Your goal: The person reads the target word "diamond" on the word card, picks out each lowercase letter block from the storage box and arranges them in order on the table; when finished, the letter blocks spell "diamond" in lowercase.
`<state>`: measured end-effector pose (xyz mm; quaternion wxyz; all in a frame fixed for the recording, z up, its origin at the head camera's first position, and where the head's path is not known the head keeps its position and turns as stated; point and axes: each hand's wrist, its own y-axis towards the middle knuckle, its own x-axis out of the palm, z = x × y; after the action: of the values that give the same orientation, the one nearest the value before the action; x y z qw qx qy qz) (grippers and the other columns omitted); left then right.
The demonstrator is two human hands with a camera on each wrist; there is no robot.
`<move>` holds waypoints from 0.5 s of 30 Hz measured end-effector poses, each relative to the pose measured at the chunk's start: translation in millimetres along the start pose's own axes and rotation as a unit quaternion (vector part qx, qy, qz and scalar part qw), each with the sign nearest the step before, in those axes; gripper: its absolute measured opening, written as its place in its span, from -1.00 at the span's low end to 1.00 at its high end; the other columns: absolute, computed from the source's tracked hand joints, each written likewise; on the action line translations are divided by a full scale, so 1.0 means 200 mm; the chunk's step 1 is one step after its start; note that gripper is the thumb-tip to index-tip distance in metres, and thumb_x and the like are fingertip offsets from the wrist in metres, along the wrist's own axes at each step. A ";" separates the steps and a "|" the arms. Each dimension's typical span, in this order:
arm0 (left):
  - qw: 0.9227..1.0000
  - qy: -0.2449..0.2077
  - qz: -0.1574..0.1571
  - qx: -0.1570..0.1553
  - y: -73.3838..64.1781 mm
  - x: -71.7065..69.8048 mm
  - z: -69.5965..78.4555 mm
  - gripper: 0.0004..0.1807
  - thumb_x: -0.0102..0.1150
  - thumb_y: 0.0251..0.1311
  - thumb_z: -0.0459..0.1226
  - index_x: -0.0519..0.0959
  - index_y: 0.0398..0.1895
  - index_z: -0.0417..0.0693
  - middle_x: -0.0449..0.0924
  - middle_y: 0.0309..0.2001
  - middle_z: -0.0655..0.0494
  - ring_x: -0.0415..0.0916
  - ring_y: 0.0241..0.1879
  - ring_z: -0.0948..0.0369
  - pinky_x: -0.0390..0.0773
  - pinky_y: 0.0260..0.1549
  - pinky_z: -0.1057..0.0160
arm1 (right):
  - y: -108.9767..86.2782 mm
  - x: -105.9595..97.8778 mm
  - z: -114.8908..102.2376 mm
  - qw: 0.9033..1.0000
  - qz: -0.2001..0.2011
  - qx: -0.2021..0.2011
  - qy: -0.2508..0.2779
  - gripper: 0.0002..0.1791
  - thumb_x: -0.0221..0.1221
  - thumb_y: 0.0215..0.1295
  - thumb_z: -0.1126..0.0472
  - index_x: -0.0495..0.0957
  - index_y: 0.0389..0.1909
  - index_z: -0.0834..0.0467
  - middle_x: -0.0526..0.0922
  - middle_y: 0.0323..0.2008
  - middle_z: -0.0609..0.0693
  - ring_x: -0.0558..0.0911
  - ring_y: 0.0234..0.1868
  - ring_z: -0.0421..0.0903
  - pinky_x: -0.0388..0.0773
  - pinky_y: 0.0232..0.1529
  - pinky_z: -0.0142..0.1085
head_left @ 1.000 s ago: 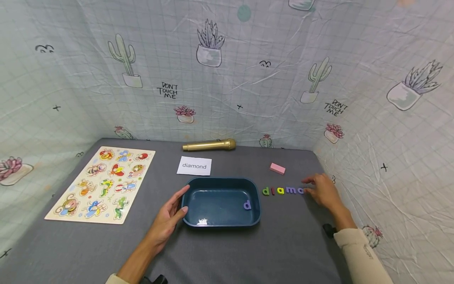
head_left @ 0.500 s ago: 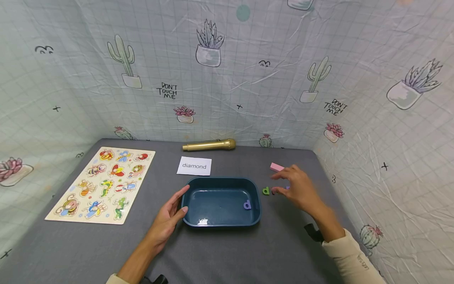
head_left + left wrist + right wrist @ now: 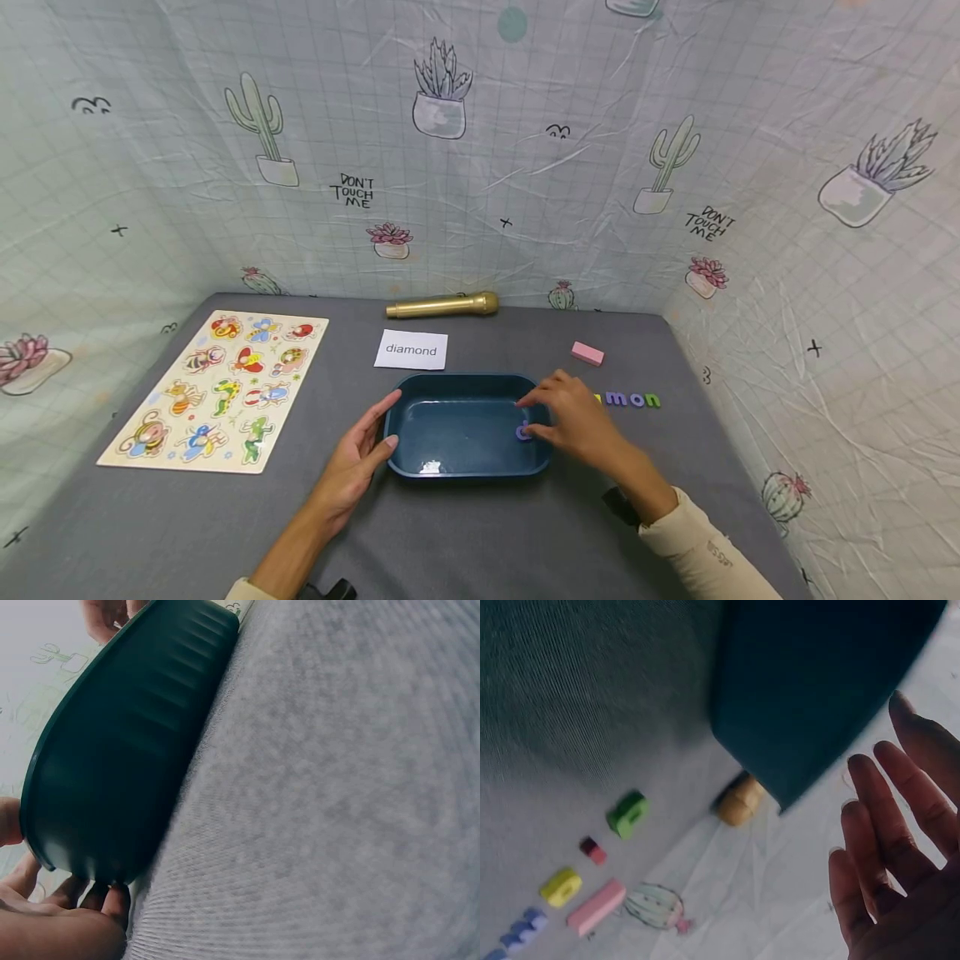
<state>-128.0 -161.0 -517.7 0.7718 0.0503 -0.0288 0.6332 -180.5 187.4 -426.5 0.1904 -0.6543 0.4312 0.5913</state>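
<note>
My left hand [image 3: 351, 467] holds the left end of a dark blue tray [image 3: 457, 476], thumb at the rim. Its fingers press against the tray's end wall in the left wrist view. Inside the tray at the right lies a purple letter d [image 3: 521, 432], partly covered by my right hand [image 3: 581, 421]. That hand reaches over the tray's right rim with thumb and fingers spread apart, the thumb tip right by the letter. In the right wrist view, a green letter [image 3: 628, 814], a small red letter [image 3: 592, 850] and a yellow letter [image 3: 561, 887] lie in a row beyond the tray.
Purple m [image 3: 616, 399], purple o [image 3: 637, 400] and green n [image 3: 652, 400] continue the row. Behind it lies a pink block [image 3: 587, 353]. A card reading "diamond" [image 3: 410, 350] and a gold microphone [image 3: 442, 306] lie behind the tray; an insect puzzle board [image 3: 213, 392] lies left.
My right hand has moved left from the far end of the letter row, across the letters, to above the tray. The green n now shows. My left hand stays on the tray.
</note>
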 end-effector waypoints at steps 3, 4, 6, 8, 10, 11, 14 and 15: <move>1.000 -0.003 0.000 -0.001 0.00 0.00 0.00 -0.28 0.07 0.56 -0.40 0.17 0.70 0.11 0.02 0.73 0.19 -0.31 0.75 0.14 0.03 0.42 0.73 | 0.01 0.05 0.00 1.000 -0.018 -0.003 -0.012 -0.63 0.61 0.09 0.08 0.83 -0.06 0.03 0.81 -0.09 -0.07 0.58 -0.03 -0.06 0.53 -0.04 -0.10; 1.000 -0.004 -0.001 -0.002 0.00 0.00 0.00 -0.29 0.07 0.56 -0.41 0.17 0.70 0.10 0.02 0.73 0.19 -0.31 0.75 0.14 0.03 0.41 0.73 | 0.01 0.07 0.00 1.000 -0.023 -0.004 -0.013 -0.63 0.62 0.09 0.08 0.83 -0.06 0.04 0.82 -0.09 -0.07 0.58 -0.03 -0.06 0.50 -0.05 -0.12; 1.000 -0.005 -0.001 -0.003 0.00 0.00 0.00 -0.29 0.07 0.57 -0.41 0.17 0.70 0.11 0.01 0.73 0.19 -0.32 0.75 0.15 0.03 0.41 0.73 | 0.01 0.09 0.00 0.999 -0.031 -0.005 -0.019 -0.63 0.62 0.08 0.06 0.83 -0.07 0.02 0.82 -0.10 -0.08 0.57 -0.06 -0.07 0.45 -0.08 -0.16; 1.000 -0.004 0.000 -0.006 0.00 0.00 0.00 -0.29 0.07 0.57 -0.40 0.17 0.70 0.13 0.02 0.73 0.21 -0.31 0.75 0.16 -0.01 0.49 0.66 | 0.01 0.12 0.01 0.999 -0.034 -0.010 -0.031 -0.62 0.63 0.07 0.05 0.83 -0.08 0.01 0.81 -0.11 -0.08 0.56 -0.08 -0.09 0.41 -0.10 -0.18; 1.000 -0.002 0.001 -0.008 0.00 0.00 0.00 -0.29 0.07 0.57 -0.39 0.17 0.70 0.14 0.02 0.73 0.23 -0.31 0.75 0.18 -0.05 0.57 0.58 | 0.02 0.14 0.01 0.998 -0.036 -0.012 -0.041 -0.62 0.63 0.07 0.03 0.83 -0.09 0.00 0.81 -0.11 -0.09 0.56 -0.10 -0.09 0.40 -0.10 -0.17; 1.000 -0.001 0.002 -0.008 0.00 0.00 0.00 -0.29 0.07 0.57 -0.39 0.17 0.70 0.15 0.02 0.72 0.24 -0.31 0.75 0.19 -0.07 0.58 0.56 | 0.02 0.15 0.01 0.998 -0.037 -0.013 -0.046 -0.62 0.63 0.06 0.02 0.83 -0.09 -0.01 0.81 -0.11 -0.09 0.56 -0.10 -0.09 0.40 -0.09 -0.16; 1.000 0.002 0.002 -0.008 0.00 0.00 0.00 -0.29 0.07 0.57 -0.40 0.17 0.70 0.15 0.03 0.72 0.24 -0.31 0.75 0.20 -0.10 0.61 0.51 | 0.04 0.16 0.01 0.997 -0.045 -0.014 -0.056 -0.63 0.63 0.06 0.02 0.83 -0.10 -0.01 0.82 -0.13 -0.09 0.58 -0.08 -0.07 0.43 -0.03 -0.09; 1.000 0.001 0.002 -0.008 0.00 -0.01 0.00 -0.28 0.06 0.57 -0.40 0.17 0.70 0.16 0.02 0.72 0.24 -0.31 0.75 0.20 -0.09 0.60 0.53 | 0.04 0.16 0.00 0.997 -0.050 -0.012 -0.058 -0.64 0.63 0.06 0.03 0.83 -0.11 0.00 0.82 -0.13 -0.09 0.59 -0.08 -0.06 0.44 -0.01 -0.08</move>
<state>-128.4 -162.0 -517.9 0.7713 0.0436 -0.0329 0.6342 -189.9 172.4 -453.9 0.2359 -0.6420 0.3792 0.6233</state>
